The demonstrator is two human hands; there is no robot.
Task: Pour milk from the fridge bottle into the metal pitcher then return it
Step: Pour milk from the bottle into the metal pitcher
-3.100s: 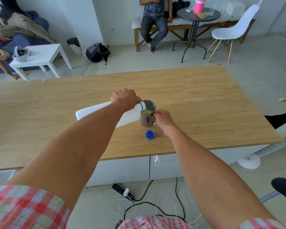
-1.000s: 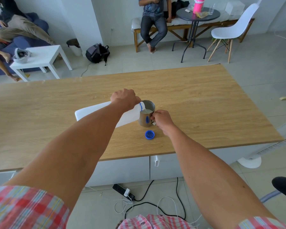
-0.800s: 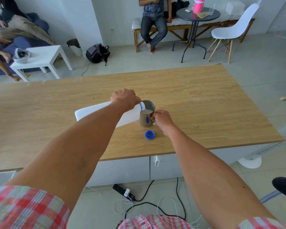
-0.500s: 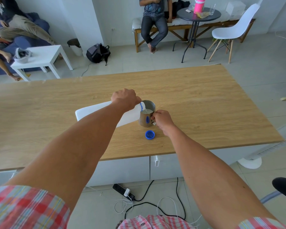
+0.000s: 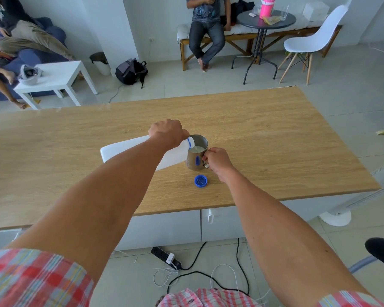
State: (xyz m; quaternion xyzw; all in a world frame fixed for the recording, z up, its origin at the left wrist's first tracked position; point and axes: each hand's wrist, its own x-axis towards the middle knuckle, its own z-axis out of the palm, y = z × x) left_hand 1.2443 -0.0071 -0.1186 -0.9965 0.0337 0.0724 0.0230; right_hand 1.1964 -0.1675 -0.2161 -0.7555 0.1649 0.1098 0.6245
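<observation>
Table (image 5: 264, 129): a long wooden top over white cupboards; it carries the pitcher and the cap, both toward the near edge, right of the middle.
Bottle (image 5: 129, 150): white plastic, tipped almost flat just left of the pitcher, base out to the left and raised off the table, open blue-ringed neck over the pitcher's rim. A thin white stream runs from the neck into the pitcher.
Left hand (image 5: 167, 135): clenched round the bottle's shoulder just behind the neck, knuckles up, at the pitcher's left rim.
Right hand (image 5: 217, 161): fingers curled round the handle on the pitcher's right side, grasping it; the handle itself is mostly hidden by the fingers.
Pitcher (image 5: 196, 155): metal, upright on the table between the two hands, with a blue reflection on its near wall. White milk shows inside, well below the rim.
Cap (image 5: 201, 181): blue, lying open side up on the table just in front of the pitcher, apart from it and left of the right wrist.
Beyond the table, far behind the pitcher: a small white side table (image 5: 60, 76) to the left, a round dark table (image 5: 266, 19) and a white chair (image 5: 313, 42) to the right.
</observation>
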